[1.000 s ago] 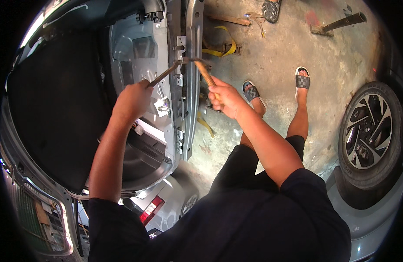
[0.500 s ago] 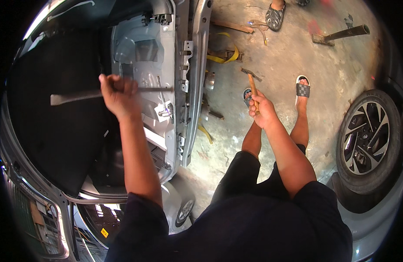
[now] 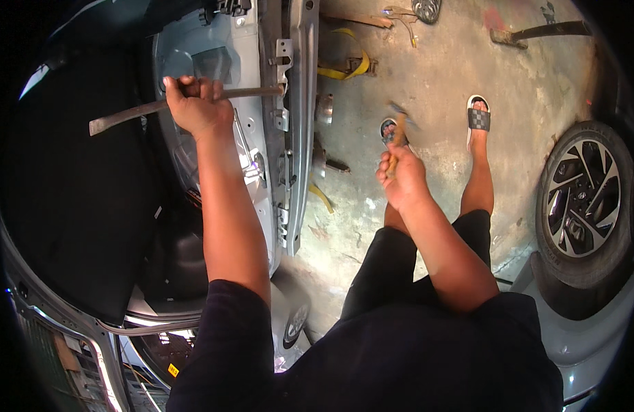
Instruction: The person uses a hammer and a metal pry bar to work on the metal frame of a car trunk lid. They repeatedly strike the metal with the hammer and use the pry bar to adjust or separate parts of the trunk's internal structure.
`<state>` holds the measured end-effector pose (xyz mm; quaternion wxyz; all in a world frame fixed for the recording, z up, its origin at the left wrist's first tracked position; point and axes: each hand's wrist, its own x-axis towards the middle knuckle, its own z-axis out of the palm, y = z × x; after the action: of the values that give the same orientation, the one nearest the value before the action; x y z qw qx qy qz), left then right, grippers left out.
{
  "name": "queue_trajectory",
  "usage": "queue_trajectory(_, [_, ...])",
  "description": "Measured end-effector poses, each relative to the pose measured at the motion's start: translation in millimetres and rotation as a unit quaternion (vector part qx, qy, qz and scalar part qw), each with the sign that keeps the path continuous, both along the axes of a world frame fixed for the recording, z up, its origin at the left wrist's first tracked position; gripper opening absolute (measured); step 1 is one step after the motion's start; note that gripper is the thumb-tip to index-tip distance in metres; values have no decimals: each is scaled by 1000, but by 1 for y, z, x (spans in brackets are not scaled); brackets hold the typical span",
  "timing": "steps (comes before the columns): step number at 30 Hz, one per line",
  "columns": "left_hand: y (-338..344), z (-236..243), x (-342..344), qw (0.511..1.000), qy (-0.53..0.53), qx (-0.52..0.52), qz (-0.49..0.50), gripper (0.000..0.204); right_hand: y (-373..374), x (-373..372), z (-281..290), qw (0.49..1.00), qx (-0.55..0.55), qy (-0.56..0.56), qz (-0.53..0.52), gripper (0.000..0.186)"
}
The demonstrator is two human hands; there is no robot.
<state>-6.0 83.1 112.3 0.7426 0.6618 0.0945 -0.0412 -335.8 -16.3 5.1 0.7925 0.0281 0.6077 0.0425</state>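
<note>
My left hand (image 3: 201, 110) is closed around a long metal pry bar (image 3: 128, 117), fingers wrapped about its middle. The bar's flat, flared end points left over the dark car interior. Its other end meets the bracketed edge of the grey metal body panel (image 3: 301, 110); whether it presses there I cannot tell. My right hand (image 3: 404, 177) grips the wooden handle of a hammer (image 3: 400, 130), held above the floor to the right of the panel. The hammer's head is smeared by motion.
A car wheel (image 3: 582, 196) stands at the right. On the concrete floor lie a sledgehammer (image 3: 554, 30), a yellow strap (image 3: 358, 66), a wooden piece (image 3: 361, 19) and locking pliers (image 3: 406, 17). Another person's shoe (image 3: 425, 9) shows at the top. A dark trim panel (image 3: 70, 192) fills the left.
My left hand has moved up and slightly right with the pry bar, whose right end now reaches the panel's edge. The hammer has shifted slightly and its head is blurred. The view has shifted.
</note>
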Motion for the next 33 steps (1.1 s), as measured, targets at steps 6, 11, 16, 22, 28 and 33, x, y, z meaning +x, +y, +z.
queue_trajectory(6, [1, -5, 6, 999, 10, -23, -35, 45, 8, 57, 62, 991, -33, -119, 47, 12])
queue_trajectory(11, [0, -4, 16, 994, 26, -73, -78, 45, 29, 52, 47, 982, 0, -180, 65, 12])
queue_trajectory(16, [1, -3, 11, 995, 28, -73, -54, 44, 7, 37, 59, 999, -38, -7, 15, 16])
queue_trajectory(22, [13, -2, 24, 995, 13, -56, -80, 43, 33, 69, 60, 976, -17, -214, 40, 16])
queue_trajectory(28, [10, -8, 19, 996, 27, -49, -76, 43, 22, 42, 58, 989, -84, -119, 0, 16])
queue_trajectory(33, [13, -11, 20, 992, 27, -73, -101, 43, 37, 64, 57, 997, -48, 18, -52, 13])
